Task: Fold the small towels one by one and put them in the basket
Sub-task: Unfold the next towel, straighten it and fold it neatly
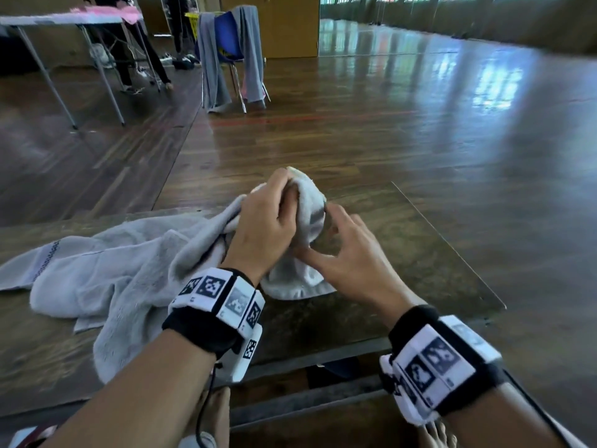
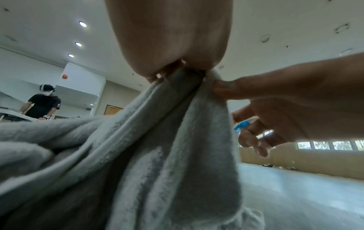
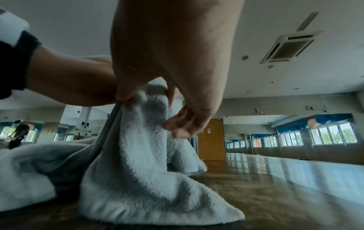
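while the left hand [image 1: 265, 221] bunches a raised peak of the pale grey towel [image 1: 122, 273] in curled fingers, the right hand [image 1: 345, 253] sits just beside it, thumb tip pressed into the cloth and the other fingers loosely spread, gripping nothing that shows. below both hands the towel drapes down to the wooden table [image 1: 420, 253], its lower edge pooled right under the right palm, and the rest trails away past the left wrist in a crumpled heap. no basket shows in any view. to do this well, i'd say the right hand wants to find a true corner and pinch it, then both hands draw apart so the edge goes taut before any fold. beyond the fingertips, a blue chair [image 1: 231, 37] draped in grey cloth stands on the floor.
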Tool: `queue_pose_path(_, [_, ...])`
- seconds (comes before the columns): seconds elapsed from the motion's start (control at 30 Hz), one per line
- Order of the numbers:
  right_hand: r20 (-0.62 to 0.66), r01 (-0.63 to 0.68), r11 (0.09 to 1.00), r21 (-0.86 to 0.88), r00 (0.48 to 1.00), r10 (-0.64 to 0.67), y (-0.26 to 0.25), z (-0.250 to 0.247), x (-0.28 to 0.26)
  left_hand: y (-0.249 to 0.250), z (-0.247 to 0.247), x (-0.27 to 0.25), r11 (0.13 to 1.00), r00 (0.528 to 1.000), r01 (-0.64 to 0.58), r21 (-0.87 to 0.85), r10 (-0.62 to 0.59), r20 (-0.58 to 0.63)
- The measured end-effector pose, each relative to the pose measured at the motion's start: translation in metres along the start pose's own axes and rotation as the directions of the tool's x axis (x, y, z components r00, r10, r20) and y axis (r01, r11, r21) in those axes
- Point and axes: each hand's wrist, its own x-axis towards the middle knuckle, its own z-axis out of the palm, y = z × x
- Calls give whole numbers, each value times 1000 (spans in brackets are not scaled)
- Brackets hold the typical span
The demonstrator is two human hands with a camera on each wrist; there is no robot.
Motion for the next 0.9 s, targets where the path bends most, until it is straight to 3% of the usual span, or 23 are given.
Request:
queue_pose_path(0.07, [3,-12,1000,-5,1000,12,-3,3,2,-3,6,-4,999,995,20,-46,-15,97])
queue_pose_path(0.13, [-94,-7,1000,3,996,7,-2,-4,8,-10,7,-7,993,988,53,-103,-36,153])
queue_pose_path(0.2, [-239,-4,992,123,970,34,0,-17,14,-20,4,-8,994,977,59,-94,-39,208])
queue_pose_path(0.33, [-458,17,932,362,874,162,8,-40,19,-41,2,-11,990,952,16,142,-58,299])
queue_pose_path(0.43, [-488,6,831,557,811,322,18,-50,20,-50,-1,-11,932,942,188,311,-261,212])
queue_pose_path(0.53, [-439,-124,865,487,821,365,29,-62,23,-50,-3,-5,919,924,322,228,-358,137])
queue_pose_path(0.63, [-336,-295,952,88,891,307,35,-63,18,-27,-2,-2,938,928,345,34,-346,140])
queue_pose_path(0.73, [-156,-139,977,-164,981,113,28,-47,6,1,4,-5,968,938,241,-65,-215,273])
queue_pose_path(0.83, [117,-12,986,-167,993,32,21,-32,1,18,16,-9,987,912,123,-99,-73,403])
queue_pose_path(0.9, [37,18,985,-169,999,-12,20,-32,1,16,18,-9,990,912,116,-78,-75,404])
